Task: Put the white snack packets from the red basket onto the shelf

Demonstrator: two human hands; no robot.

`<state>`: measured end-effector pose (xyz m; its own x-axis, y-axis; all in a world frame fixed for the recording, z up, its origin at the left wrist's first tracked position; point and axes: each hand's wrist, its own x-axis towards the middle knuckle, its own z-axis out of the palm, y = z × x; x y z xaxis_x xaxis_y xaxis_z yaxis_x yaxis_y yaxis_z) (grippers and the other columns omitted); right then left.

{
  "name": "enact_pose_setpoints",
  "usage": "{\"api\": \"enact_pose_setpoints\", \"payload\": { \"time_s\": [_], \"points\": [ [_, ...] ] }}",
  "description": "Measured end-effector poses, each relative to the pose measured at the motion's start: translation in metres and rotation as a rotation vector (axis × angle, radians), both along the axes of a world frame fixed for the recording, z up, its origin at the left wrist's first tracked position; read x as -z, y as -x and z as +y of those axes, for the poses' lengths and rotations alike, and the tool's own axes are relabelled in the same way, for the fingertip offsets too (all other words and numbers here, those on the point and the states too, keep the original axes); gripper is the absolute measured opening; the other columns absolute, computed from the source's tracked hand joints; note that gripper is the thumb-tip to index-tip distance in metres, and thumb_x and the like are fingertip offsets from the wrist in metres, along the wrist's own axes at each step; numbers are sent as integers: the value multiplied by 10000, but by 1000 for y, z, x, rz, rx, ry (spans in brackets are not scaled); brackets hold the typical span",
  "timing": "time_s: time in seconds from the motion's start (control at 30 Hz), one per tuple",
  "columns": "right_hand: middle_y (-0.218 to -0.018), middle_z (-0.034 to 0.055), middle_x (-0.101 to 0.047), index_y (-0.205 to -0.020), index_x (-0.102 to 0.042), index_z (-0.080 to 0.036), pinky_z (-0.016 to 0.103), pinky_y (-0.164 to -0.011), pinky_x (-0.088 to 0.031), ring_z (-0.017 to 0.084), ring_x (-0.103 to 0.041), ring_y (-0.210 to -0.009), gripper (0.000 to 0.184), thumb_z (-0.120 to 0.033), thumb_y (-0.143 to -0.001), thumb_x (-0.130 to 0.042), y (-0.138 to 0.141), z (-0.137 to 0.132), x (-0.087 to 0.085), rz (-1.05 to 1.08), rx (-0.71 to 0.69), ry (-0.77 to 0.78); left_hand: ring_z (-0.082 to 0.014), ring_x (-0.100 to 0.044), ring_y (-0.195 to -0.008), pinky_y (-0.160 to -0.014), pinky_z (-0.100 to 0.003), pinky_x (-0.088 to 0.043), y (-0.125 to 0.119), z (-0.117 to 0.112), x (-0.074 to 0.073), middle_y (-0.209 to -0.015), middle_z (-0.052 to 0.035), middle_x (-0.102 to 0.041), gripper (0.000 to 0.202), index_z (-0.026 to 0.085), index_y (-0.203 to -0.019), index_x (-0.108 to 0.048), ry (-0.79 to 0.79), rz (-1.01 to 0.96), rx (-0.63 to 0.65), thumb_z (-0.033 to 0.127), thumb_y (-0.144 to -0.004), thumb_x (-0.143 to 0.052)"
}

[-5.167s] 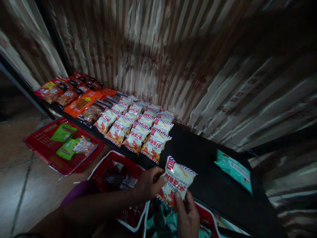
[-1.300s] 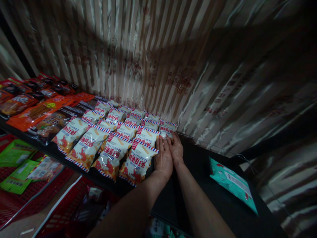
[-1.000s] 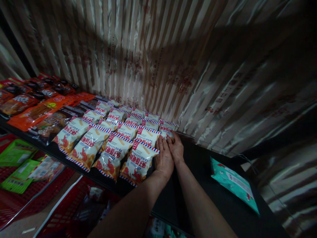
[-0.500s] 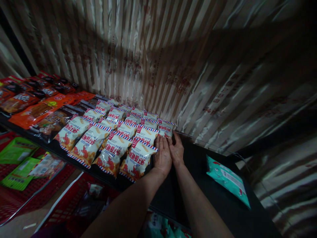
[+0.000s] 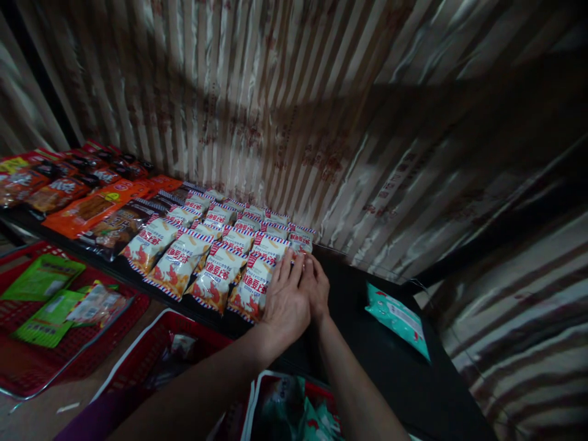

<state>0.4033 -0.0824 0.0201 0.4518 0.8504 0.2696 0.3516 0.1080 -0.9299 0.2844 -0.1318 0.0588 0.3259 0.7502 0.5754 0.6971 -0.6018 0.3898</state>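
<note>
Rows of white snack packets [image 5: 215, 269] with red lettering and striped edges lie on a black shelf [image 5: 367, 349]. My left hand [image 5: 287, 300] is flat with fingers stretched out, its fingertips on the right edge of the front right packet [image 5: 250, 288]. My right hand [image 5: 318, 286] lies close against it on the right, edge-on, fingers straight toward the back right packet [image 5: 301, 240]. Neither hand holds anything.
A teal packet [image 5: 397, 318] lies alone on the shelf's right end. Orange and dark snack packets [image 5: 92, 205] fill the shelf to the left. Red baskets [image 5: 27, 361] [image 5: 151, 349] with packets stand on the floor below. A striped curtain [image 5: 321, 122] hangs behind.
5 s ago both hands held one white packet above a basket; then they pressed flat beside the rows. Now the hands have drawn back slightly toward me, and the view has shifted.
</note>
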Motion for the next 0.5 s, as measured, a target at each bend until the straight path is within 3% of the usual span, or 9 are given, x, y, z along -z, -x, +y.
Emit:
{"api": "enact_pose_setpoints", "payload": {
  "time_s": [0.2,0.37,0.5],
  "points": [
    [-1348,63,-531,-1284,-533,-194,345,-1046,-368,194,-474,-1259,653,-626,-872,-267,35,13,9,111,-65,-43,-298,-68,-1427,-1144,-508,-175,46,-1,4,-1516,-110,-263,573,168,-1371,-401,-19,59,-90,256,-815,-503],
    [-1381,40,-496,-1300,-518,-206,353,-1102,-280,190,-407,-1312,644,-630,-864,-303,51,14,11,145,-85,-17,-319,-91,-1421,-1125,-521,-214,58,7,15,-1503,-133,-282,599,162,-1365,-406,4,45,-100,288,-794,-539],
    [-1353,40,-526,-1281,-535,-205,351,-1089,-300,196,-426,-1296,645,-638,-849,-331,57,15,9,164,-81,22,-321,-141,-1413,-1116,-510,-242,61,13,19,-1475,-150,-334,544,144,-1329,-452,22,63,-91,277,-806,-524]
  ]
}}
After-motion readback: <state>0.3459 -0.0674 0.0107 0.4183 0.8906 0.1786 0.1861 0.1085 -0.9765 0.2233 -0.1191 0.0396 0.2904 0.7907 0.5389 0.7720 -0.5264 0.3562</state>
